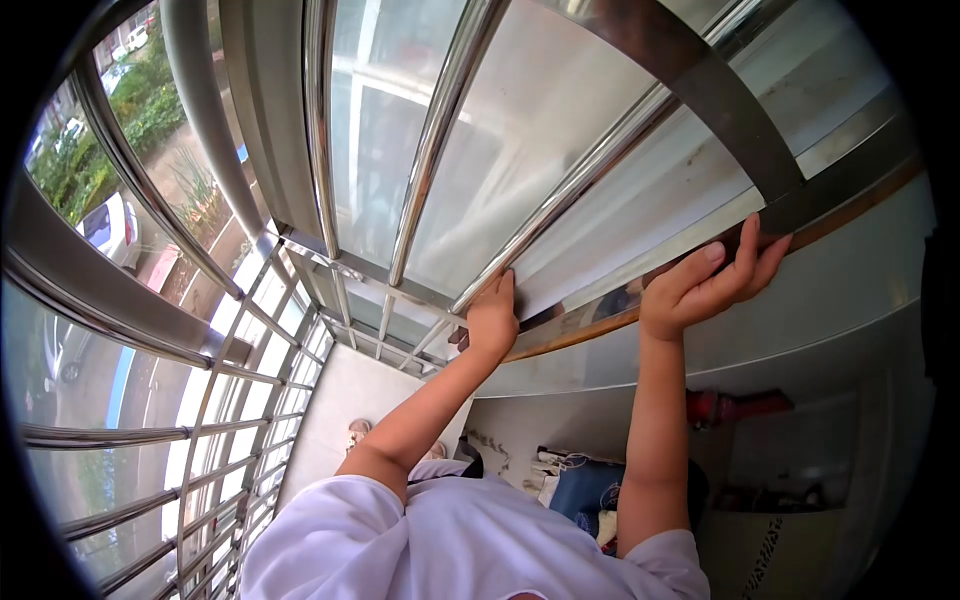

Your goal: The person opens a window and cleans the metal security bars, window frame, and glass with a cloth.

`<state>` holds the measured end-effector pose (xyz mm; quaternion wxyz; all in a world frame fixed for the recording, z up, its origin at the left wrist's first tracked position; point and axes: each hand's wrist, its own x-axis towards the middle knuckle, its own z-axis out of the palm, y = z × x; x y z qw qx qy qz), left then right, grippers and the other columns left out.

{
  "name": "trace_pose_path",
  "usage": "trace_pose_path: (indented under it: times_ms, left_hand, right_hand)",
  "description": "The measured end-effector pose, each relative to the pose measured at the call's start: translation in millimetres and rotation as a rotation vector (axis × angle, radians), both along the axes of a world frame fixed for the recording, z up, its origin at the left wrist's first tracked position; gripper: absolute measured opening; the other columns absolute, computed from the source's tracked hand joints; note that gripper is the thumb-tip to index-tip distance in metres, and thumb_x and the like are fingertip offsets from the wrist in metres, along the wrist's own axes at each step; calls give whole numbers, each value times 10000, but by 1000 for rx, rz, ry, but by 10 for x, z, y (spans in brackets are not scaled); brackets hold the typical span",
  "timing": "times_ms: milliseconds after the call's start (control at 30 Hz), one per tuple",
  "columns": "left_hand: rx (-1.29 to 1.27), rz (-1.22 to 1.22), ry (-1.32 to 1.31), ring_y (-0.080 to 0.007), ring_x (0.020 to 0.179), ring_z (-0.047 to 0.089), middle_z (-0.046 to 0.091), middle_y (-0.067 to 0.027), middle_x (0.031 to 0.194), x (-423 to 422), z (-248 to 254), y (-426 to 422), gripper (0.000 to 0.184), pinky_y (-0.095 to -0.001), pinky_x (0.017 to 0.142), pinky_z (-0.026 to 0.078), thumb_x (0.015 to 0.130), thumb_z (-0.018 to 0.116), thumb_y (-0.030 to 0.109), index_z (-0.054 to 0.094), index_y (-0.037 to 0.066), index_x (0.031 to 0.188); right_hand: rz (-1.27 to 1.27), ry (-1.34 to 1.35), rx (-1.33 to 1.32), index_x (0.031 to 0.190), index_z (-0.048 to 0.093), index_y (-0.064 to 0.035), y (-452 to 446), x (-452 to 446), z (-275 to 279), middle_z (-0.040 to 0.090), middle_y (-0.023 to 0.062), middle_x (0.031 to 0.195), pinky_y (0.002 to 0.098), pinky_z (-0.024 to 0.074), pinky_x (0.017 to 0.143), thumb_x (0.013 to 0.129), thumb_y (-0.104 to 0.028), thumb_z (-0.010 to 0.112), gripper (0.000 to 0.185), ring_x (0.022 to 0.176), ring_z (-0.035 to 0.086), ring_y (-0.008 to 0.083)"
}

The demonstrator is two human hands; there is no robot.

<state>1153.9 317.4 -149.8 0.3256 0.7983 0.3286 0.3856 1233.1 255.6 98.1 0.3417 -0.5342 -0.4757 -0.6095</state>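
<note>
My left hand (491, 318) is at the lower corner of a barred steel frame, its fingers curled around the lower metal rail (430, 297). One finger points up beside a shiny round bar (560, 197); the other fingertips are partly hidden. Further right, my right hand (705, 278) is raised with fingers apart. Its fingertips touch or nearly touch the dark metal edge (815, 208) above a brown strip (585, 328). Nothing shows in its palm. Behind the bars lies a pale, streaked panel (530, 120).
A steel lattice (215, 430) runs down the left side, with a white car (108, 228) and bushes (150, 80) outside. Below are a light floor (335, 400), shoes (358, 432), blue denim fabric (585, 490) and a red object (710, 408) on the shaded right.
</note>
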Motion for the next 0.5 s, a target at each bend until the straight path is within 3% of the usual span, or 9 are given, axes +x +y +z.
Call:
trace_pose_path:
  times_ms: [233,300,433,467,500]
  left_hand:
    - [-126,32,-155,-385,1044,578,581,-212,1218,-97,408,-187,541,-434,896,469,710,484,-114,559,-4,1235]
    - [-122,24,-376,-398,1122,544,596,-205,1189,-109,510,-282,617,-421,958,448,708,468,-141,538,51,1290]
    - [-223,-137,-656,-278,1119,593,604,-155,1225,-125,722,-222,547,-320,956,453,758,548,-129,553,31,1282]
    - [-346,-174,-731,-281,1023,625,610,-182,1194,-120,837,-214,500,-318,886,485,758,602,-98,580,25,1242]
    - [-464,-209,-810,-228,962,643,619,-163,1182,-56,849,-188,500,-300,849,502,744,622,-106,595,29,1224]
  right_hand:
    - [-18,-20,1,1284,486,49,13,15,13,293,309,1442,473,308,1031,976,-105,366,365,1265,372,369]
    - [-32,-9,6,1288,485,47,0,-5,6,296,309,1440,470,315,1026,972,-101,373,366,1259,376,367]
    - [-56,-15,-20,1295,477,50,-66,19,25,283,310,1446,470,317,1024,968,-99,381,372,1258,376,372]
    - [-24,-4,-27,1298,473,50,-67,16,26,274,312,1449,469,317,1025,967,-99,385,374,1255,376,373]
    - [8,8,-36,1301,469,51,-77,11,27,265,313,1453,469,316,1025,966,-99,388,376,1253,377,374]
